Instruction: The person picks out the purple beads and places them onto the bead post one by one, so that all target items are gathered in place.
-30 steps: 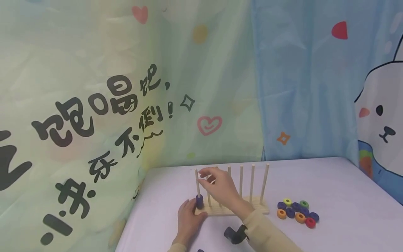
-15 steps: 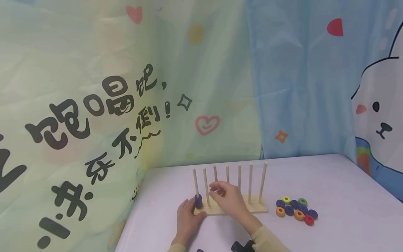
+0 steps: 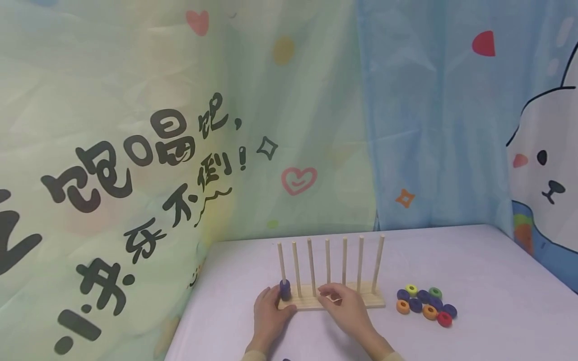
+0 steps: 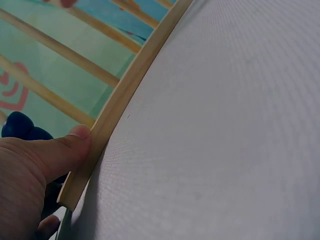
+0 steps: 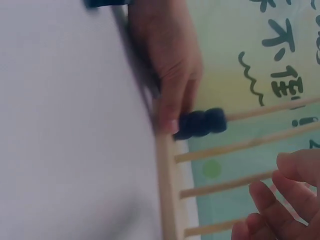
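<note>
A wooden peg stand (image 3: 303,302) with a row of several upright pegs stands on the white table. Dark blue beads (image 5: 202,123) are stacked at the bottom of its leftmost peg. My left hand (image 3: 270,315) grips that end of the base, its thumb (image 4: 77,142) on the front edge and the other fingers partly hidden behind. In front of the middle pegs is my right hand (image 3: 349,308), with nothing in its loosely bent fingers. The right wrist view shows a gap between its thumb and fingertips (image 5: 262,195).
Loose beads lie to the right of the stand: a red bead (image 3: 444,319), a yellow bead (image 3: 411,290), a green bead (image 3: 435,292), two orange ones and several blue ones. A printed curtain (image 3: 293,125) hangs behind the table (image 3: 474,265).
My right hand has come down from the top of the leftmost peg and moved right, to low in front of the middle pegs. The left hand stays on the base.
</note>
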A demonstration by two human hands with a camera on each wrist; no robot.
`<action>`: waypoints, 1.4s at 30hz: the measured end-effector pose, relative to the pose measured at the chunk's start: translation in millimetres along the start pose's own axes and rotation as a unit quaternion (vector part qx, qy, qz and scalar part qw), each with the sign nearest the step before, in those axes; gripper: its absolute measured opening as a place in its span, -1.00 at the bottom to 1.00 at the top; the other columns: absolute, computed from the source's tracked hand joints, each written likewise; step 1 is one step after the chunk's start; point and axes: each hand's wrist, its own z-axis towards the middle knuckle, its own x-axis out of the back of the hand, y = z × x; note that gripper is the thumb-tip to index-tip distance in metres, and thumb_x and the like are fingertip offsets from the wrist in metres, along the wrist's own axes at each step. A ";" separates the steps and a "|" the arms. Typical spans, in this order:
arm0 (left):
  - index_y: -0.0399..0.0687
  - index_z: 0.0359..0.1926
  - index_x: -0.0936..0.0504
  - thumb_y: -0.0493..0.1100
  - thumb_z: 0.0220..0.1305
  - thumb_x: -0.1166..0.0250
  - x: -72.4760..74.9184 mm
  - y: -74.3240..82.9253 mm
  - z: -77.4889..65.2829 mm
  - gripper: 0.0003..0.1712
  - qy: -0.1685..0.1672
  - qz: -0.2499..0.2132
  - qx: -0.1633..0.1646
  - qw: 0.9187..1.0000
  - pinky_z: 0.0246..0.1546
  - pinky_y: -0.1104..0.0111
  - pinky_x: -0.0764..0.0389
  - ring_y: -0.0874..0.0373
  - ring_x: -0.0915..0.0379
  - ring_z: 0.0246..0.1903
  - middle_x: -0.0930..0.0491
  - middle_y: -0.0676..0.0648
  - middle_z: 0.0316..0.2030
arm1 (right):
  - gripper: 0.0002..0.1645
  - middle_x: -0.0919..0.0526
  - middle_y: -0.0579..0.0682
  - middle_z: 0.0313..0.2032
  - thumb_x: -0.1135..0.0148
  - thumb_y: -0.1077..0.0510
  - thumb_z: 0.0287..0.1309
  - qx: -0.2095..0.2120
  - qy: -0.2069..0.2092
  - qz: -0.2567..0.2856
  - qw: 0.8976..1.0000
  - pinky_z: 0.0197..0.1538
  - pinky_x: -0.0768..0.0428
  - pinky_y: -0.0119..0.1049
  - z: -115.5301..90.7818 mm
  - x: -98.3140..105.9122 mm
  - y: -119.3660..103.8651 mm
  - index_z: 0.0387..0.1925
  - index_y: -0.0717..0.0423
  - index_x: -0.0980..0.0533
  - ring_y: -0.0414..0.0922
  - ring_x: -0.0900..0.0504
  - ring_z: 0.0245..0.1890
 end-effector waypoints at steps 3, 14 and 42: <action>-0.19 0.16 -0.56 0.03 -0.08 -0.54 -0.5 -1.2 -0.2 -0.23 -0.002 0.003 0.001 1.000 0.34 -0.15 -0.20 -0.26 -0.30 0.26 -0.58 -0.21 0.13 | -0.83 -0.72 -0.22 -0.33 -0.41 0.22 0.06 -0.007 0.003 -0.012 1.000 -0.20 -0.66 -0.39 -6.1 1.0 9.8 -0.28 -0.07 -0.66 -0.20 -0.63 -0.29; -0.22 0.16 -0.55 0.03 -0.09 -0.54 0.6 -2.9 -3.2 -0.22 -0.002 0.000 0.008 1.000 0.33 -0.15 -0.20 -0.27 -0.30 0.26 -0.57 -0.24 0.13 | -0.83 -0.71 -0.22 -0.34 -0.43 0.20 0.05 -0.050 0.006 -0.015 0.999 -0.19 -0.64 -0.41 -23.0 10.1 32.6 -0.28 -0.07 -0.66 -0.27 -0.60 -0.33; -0.18 0.17 -0.56 0.04 -0.07 -0.53 0.8 -0.1 -0.2 -0.24 -0.001 0.003 -0.004 1.000 0.33 -0.16 -0.20 -0.27 -0.30 0.26 -0.57 -0.21 0.14 | -0.80 -0.73 -0.13 -0.30 -0.41 0.18 0.09 -0.096 0.026 -0.054 0.994 -0.28 -0.57 -0.42 -30.2 39.4 64.5 -0.20 -0.03 -0.66 -0.27 -0.58 -0.37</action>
